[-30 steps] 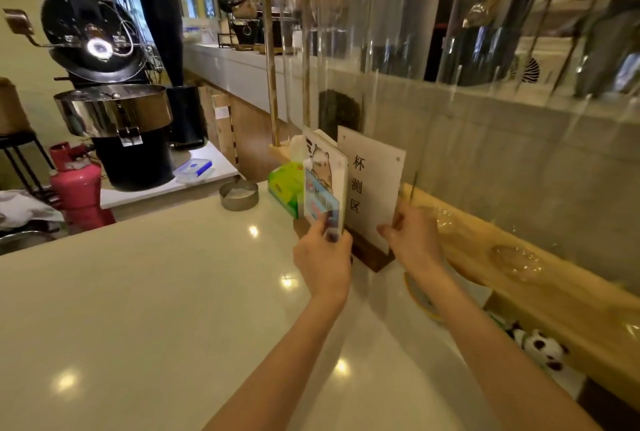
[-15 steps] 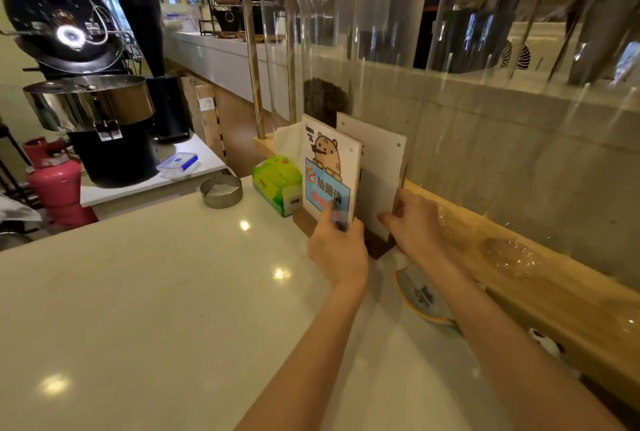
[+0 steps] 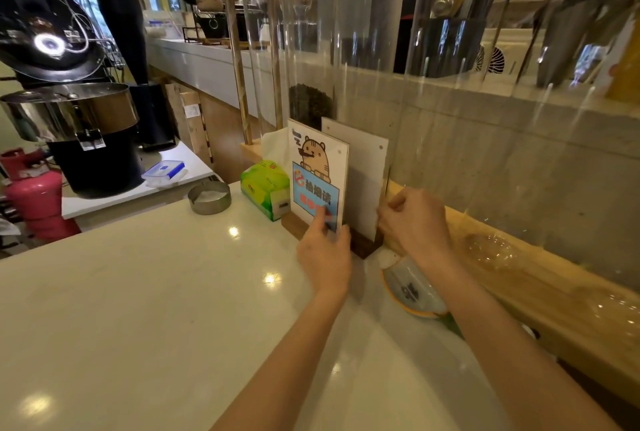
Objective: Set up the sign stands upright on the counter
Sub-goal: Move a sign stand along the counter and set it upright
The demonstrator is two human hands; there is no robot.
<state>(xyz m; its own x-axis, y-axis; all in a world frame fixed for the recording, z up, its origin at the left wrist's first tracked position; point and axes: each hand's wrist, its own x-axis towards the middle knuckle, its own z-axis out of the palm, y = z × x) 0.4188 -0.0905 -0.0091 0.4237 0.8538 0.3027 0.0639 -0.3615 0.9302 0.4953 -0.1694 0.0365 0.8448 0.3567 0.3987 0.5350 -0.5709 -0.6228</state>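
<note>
Two sign stands rise upright at the far edge of the white counter (image 3: 138,292). The front one is a cartoon tiger sign (image 3: 317,167) in a clear acrylic panel, and my left hand (image 3: 325,250) grips its lower right corner with a finger across the face. Right behind it stands a plain white sign panel (image 3: 363,181) in a dark wooden base (image 3: 363,245). My right hand (image 3: 415,223) pinches that panel's lower right edge. Both panels sit close together, nearly parallel.
A green tissue box (image 3: 265,188) and a round metal tin (image 3: 209,197) sit left of the signs. A bowl (image 3: 412,287) lies under my right wrist. A wooden ledge (image 3: 536,292) with clear tubes runs along the right. A coffee roaster (image 3: 76,119) and pink gas cylinder (image 3: 34,195) stand at left.
The tiger sign has turned from edge-on to face me and stands straighter. The white panel behind now shows a blank side. Both hands stayed on the lower edges.
</note>
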